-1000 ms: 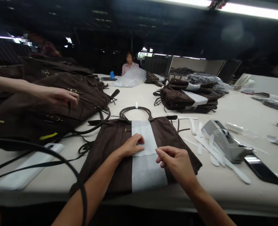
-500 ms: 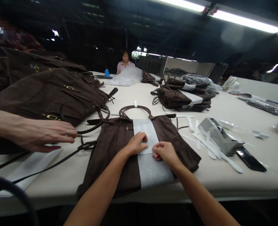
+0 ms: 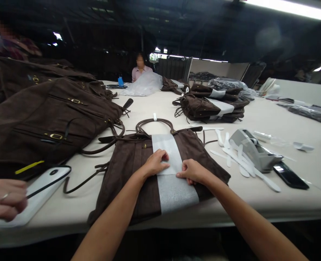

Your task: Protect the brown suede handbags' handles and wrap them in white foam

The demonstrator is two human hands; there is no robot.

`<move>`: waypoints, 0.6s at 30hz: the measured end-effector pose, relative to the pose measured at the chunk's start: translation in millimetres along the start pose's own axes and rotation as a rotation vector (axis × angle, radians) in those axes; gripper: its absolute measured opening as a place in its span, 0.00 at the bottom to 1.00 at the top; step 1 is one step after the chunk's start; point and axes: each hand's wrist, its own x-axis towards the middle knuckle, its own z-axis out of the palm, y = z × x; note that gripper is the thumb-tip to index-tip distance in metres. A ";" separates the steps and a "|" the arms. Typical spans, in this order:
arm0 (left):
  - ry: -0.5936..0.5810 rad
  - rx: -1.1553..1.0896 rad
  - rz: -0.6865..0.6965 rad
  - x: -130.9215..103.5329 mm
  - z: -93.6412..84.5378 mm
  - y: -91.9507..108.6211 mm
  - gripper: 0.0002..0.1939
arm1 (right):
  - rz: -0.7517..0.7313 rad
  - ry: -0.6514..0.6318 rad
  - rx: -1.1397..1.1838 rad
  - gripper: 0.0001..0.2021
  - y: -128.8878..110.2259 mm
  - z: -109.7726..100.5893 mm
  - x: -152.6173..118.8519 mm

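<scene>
A dark brown handbag [image 3: 133,181] lies flat before me, with a white foam band [image 3: 178,195] wrapped round its middle. My left hand [image 3: 157,162] rests on the band, fingers bent and thumb held apart from them, nothing between. At the band's right side is my right hand [image 3: 193,171], closed, its thumb at the cross seam where the band's ends overlap. Whether something small sits in those fingers is hidden. The bag's looped handles [image 3: 155,121] stand out beyond its top, joined by a small white tie.
Large brown bags [image 3: 57,119] fill the left side; a co-worker's hand [image 3: 5,201] holds a dark strap over a white sheet [image 3: 40,192]. White plastic knives [image 3: 242,163], a grey tape dispenser [image 3: 254,150] and a black phone [image 3: 291,175] lie right. Wrapped bags [image 3: 214,105] are stacked behind.
My right hand has shifted slightly right along the seam; my left has barely moved. The co-worker's hand has gone down and left, pulling a strap with it.
</scene>
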 end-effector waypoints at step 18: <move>-0.037 0.006 0.048 13.3 -0.1 -22.3 0.13 | -0.006 1.238 0.222 0.25 185.1 -249.1 -95.8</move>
